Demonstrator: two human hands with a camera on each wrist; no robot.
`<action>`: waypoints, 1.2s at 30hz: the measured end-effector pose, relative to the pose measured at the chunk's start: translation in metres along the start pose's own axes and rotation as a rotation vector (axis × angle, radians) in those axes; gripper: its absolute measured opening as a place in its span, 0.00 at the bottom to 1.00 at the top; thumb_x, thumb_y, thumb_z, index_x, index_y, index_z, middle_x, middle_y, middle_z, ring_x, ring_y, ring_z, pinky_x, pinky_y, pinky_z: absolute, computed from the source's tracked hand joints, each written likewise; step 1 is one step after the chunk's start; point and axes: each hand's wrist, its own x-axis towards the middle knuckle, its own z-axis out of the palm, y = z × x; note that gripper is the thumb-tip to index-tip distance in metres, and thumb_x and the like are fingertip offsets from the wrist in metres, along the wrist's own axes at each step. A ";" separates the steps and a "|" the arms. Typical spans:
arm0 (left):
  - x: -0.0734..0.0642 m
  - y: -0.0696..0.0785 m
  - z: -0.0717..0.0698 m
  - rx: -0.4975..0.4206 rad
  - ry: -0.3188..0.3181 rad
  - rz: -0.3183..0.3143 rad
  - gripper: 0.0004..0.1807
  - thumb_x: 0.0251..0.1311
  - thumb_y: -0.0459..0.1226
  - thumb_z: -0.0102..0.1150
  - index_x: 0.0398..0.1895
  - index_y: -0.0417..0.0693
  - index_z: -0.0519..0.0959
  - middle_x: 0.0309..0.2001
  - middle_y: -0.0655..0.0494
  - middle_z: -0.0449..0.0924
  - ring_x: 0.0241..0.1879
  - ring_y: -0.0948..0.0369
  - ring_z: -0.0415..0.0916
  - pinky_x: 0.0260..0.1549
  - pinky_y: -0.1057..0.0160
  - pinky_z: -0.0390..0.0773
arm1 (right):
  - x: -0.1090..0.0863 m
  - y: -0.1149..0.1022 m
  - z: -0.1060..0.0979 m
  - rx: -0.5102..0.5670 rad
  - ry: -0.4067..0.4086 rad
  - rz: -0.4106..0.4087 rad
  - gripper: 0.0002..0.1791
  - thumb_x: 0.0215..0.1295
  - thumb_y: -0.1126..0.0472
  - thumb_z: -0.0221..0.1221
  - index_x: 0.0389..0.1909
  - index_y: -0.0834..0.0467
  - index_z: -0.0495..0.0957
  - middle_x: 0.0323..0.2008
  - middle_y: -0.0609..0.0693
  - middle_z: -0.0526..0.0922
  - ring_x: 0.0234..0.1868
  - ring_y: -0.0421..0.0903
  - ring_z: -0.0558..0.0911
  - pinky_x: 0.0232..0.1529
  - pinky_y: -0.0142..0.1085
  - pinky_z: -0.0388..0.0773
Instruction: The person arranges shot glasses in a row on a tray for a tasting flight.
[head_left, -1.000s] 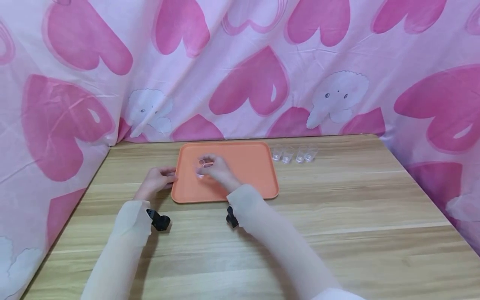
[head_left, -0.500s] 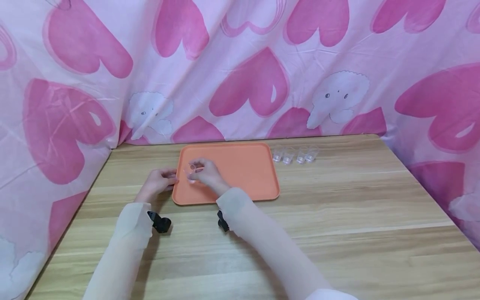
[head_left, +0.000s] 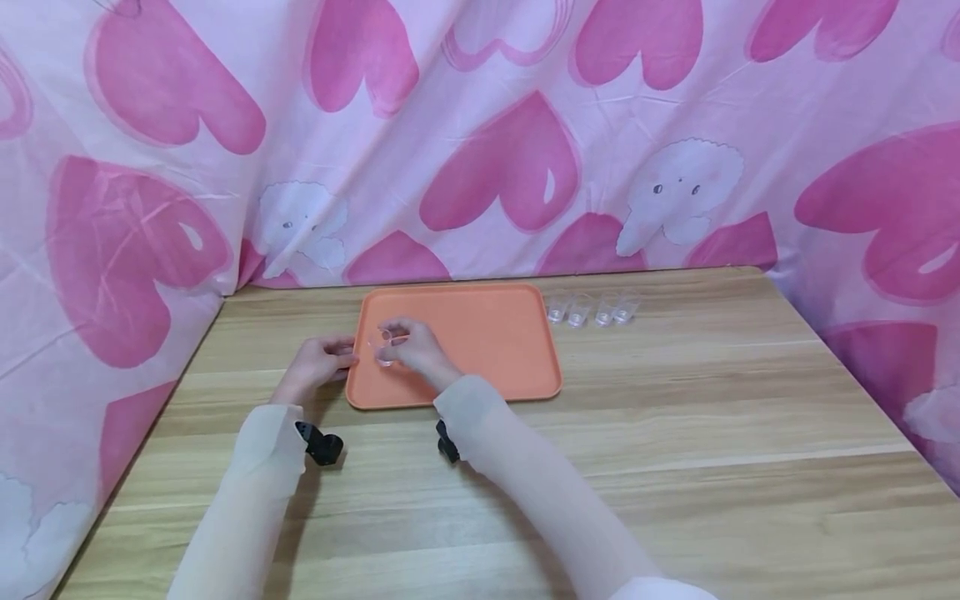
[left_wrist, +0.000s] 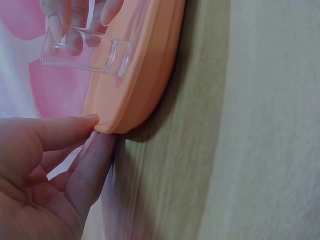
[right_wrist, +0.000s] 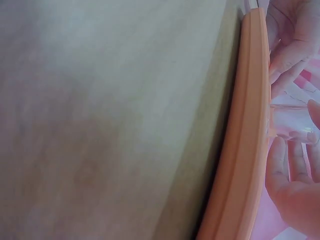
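Observation:
A small clear plastic cup [head_left: 386,354] stands upright over the left part of the orange tray [head_left: 487,342], gripped by my right hand [head_left: 420,348]. In the left wrist view the fingertips lie around the upper wall of the cup [left_wrist: 82,56], near its rim. Whether its base touches the tray I cannot tell. My left hand [head_left: 317,363] pinches the tray's left edge. In the left wrist view that hand [left_wrist: 47,167] has its thumb on top of the rim and a finger beneath. The right wrist view shows the cup [right_wrist: 291,120] only partly, cut by the frame edge.
Several more clear cups [head_left: 577,312] stand in a row on the wooden table [head_left: 712,417], just right of the tray near the back edge. A pink heart-patterned cloth [head_left: 495,167] hangs behind the table and along both sides.
My right hand has carried the cup left and slightly nearer to me over the tray, and has stayed almost still for the last half second. The left hand keeps its place at the tray edge.

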 end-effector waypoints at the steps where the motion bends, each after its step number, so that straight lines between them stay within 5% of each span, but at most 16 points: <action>1: 0.000 0.000 0.000 0.005 0.000 0.001 0.26 0.70 0.33 0.46 0.69 0.35 0.60 0.63 0.34 0.68 0.56 0.51 0.75 0.59 0.55 0.77 | 0.000 0.000 -0.001 0.001 -0.001 0.003 0.26 0.54 0.71 0.65 0.56 0.60 0.75 0.53 0.57 0.79 0.49 0.46 0.78 0.39 0.29 0.82; 9: 0.002 -0.001 0.000 0.008 -0.005 0.006 0.27 0.70 0.34 0.46 0.70 0.34 0.59 0.64 0.32 0.67 0.58 0.49 0.74 0.58 0.57 0.77 | -0.003 -0.005 -0.034 0.009 -0.023 -0.082 0.26 0.57 0.76 0.59 0.60 0.66 0.71 0.57 0.64 0.77 0.58 0.58 0.77 0.52 0.37 0.82; 14: 0.002 -0.003 0.000 0.018 0.005 0.022 0.27 0.70 0.33 0.46 0.69 0.32 0.59 0.63 0.31 0.68 0.55 0.52 0.75 0.55 0.60 0.80 | -0.011 -0.017 -0.079 0.020 -0.016 -0.129 0.26 0.61 0.76 0.56 0.62 0.67 0.68 0.60 0.67 0.73 0.62 0.61 0.73 0.59 0.42 0.79; 23: 0.001 -0.002 0.001 0.016 -0.016 0.019 0.28 0.70 0.34 0.46 0.70 0.32 0.58 0.65 0.31 0.65 0.60 0.47 0.72 0.56 0.60 0.78 | -0.033 -0.026 -0.167 0.004 0.122 -0.196 0.29 0.61 0.76 0.55 0.64 0.68 0.65 0.62 0.68 0.71 0.63 0.60 0.72 0.64 0.46 0.75; 30: -0.001 0.000 0.001 0.024 -0.024 0.013 0.28 0.70 0.35 0.46 0.70 0.32 0.57 0.65 0.31 0.65 0.56 0.51 0.75 0.56 0.59 0.78 | -0.047 -0.022 -0.227 -0.036 0.224 -0.198 0.30 0.61 0.77 0.53 0.65 0.67 0.64 0.63 0.67 0.70 0.58 0.52 0.75 0.49 0.23 0.79; 36: 0.000 -0.001 0.001 0.024 -0.017 0.023 0.27 0.70 0.33 0.47 0.70 0.32 0.58 0.63 0.31 0.66 0.51 0.57 0.77 0.55 0.59 0.79 | -0.059 -0.010 -0.275 -0.074 0.345 -0.142 0.30 0.64 0.75 0.53 0.67 0.65 0.62 0.60 0.58 0.73 0.52 0.38 0.75 0.50 0.20 0.77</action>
